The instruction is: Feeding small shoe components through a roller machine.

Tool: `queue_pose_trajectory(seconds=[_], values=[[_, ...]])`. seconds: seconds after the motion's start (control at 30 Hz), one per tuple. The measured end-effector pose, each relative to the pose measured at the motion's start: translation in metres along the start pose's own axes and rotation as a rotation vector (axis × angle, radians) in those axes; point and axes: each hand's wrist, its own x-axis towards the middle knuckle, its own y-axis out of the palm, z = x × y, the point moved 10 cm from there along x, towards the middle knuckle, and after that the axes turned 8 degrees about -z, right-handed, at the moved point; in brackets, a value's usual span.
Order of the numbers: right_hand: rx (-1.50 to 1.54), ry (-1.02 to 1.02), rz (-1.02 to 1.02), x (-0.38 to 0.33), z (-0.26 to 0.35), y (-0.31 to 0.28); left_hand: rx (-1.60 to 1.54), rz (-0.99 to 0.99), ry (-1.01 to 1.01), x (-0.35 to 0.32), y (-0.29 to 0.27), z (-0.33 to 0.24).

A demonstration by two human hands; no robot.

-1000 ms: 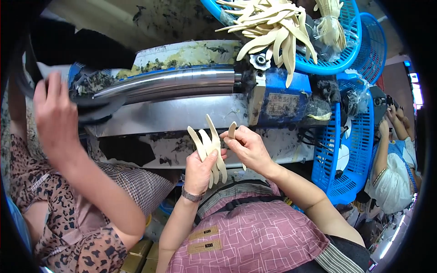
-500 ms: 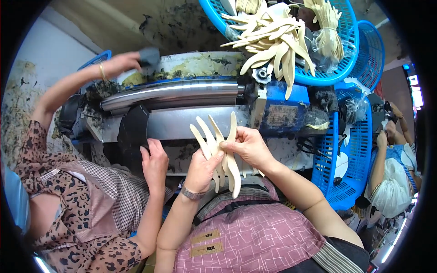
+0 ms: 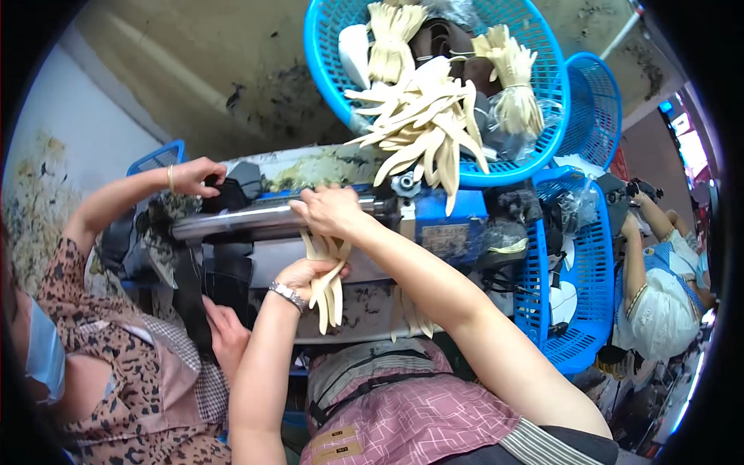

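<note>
In my left hand point(image 3: 304, 280) is a small bunch of curved cream strips point(image 3: 332, 298), their lower ends hanging below my fingers. The upper ends of the strips reach up to the metal rollers point(image 3: 256, 222) of the machine. My right hand point(image 3: 333, 211) lies across the top of the rollers, fingers stretched toward the far side; I see nothing gripped in it. Several more cream strips point(image 3: 409, 314) hang at the machine's near edge, right of my left hand.
A co-worker's hand point(image 3: 198, 177) is beyond the rollers at left; their other hand point(image 3: 226, 329) is beside black sheet pieces point(image 3: 226, 271). A blue basket point(image 3: 559, 93) of cream strips stands behind the machine. Another blue basket point(image 3: 581, 345) is at right. Another person point(image 3: 666, 310) works far right.
My right hand has left the strips and moved up and left onto the rollers. My left hand has carried its strips left to the machine. The co-worker's far hand has let go of a dark piece.
</note>
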Motion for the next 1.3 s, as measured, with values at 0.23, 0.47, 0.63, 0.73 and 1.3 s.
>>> queue_pose_trajectory(seconds=[0.23, 0.47, 0.63, 0.73, 1.3], values=[[0.318, 0.025, 0.608, 0.039, -0.011, 0.054, 0.213, -0.14, 0.004, 0.005, -0.015, -0.03], [0.191, -0.142, 0.605, 0.055, -0.019, 0.069, 0.391, -0.227, 0.064, -0.021, -0.024, -0.011], [-0.043, -0.019, 0.357, 0.065, -0.036, 0.041, 0.837, -0.277, 0.038, -0.039, -0.023, 0.005], [-0.041, 0.033, -0.028, 0.057, -0.029, -0.01, 0.712, -0.233, 0.162, -0.044, -0.009, -0.012], [0.151, -0.347, -0.269, -0.15, 0.067, -0.049, 0.008, -0.015, 0.222, -0.025, 0.005, 0.015]])
